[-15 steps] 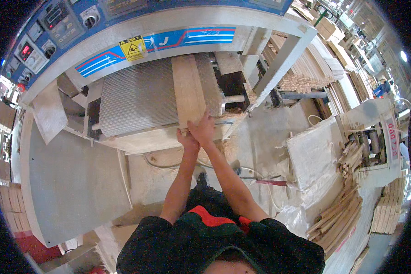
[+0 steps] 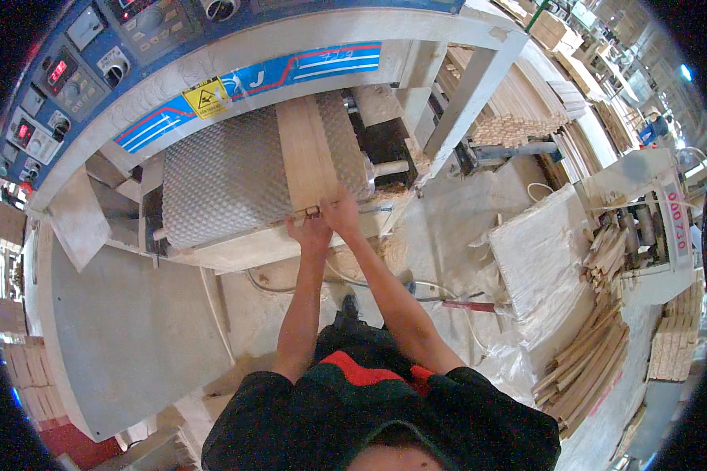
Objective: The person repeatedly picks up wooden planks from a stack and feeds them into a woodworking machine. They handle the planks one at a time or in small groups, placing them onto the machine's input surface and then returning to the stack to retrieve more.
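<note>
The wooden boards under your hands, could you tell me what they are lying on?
The wooden boards lie on the machine's grey textured feed belt, both hands at their near end: left hand, right hand. The belt under them and their far end are hidden.

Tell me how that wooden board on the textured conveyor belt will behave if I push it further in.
The wooden board looks flat, thick and stiff, so it should slide without flexing. The dimpled conveyor belt probably grips it, so slipping sideways seems unlikely. The left hand and right hand press its near end.
</note>
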Demonstrator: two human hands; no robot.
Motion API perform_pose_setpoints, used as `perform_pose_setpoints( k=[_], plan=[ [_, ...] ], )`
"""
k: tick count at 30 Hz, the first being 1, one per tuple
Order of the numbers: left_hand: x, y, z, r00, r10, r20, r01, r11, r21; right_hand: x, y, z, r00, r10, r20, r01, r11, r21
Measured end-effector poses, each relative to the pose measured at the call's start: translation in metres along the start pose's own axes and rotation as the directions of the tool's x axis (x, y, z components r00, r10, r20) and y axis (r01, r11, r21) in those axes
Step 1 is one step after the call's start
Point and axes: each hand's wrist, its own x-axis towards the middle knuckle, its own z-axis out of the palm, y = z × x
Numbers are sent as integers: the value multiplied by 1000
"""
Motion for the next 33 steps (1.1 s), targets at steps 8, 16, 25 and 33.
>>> perform_pose_setpoints(
  k=[8,16,25,33],
  plan=[
    [-5,-9,22,982,19,-186,-40,993,-111,3,11,-7,996,73,59,-77,995,58],
    [4,7,25,999,-42,-20,40,993,-115,7,14,5,998,-35,46,28,989,145],
    [5,3,37,996,-85,-19,86,993,85,14,13,-2,999,10,-41,-4,989,149],
    [-9,-40,-19,938,-221,-267,293,919,265,-3,119,-116,959,270,91,-258,958,-122]
  ],
)
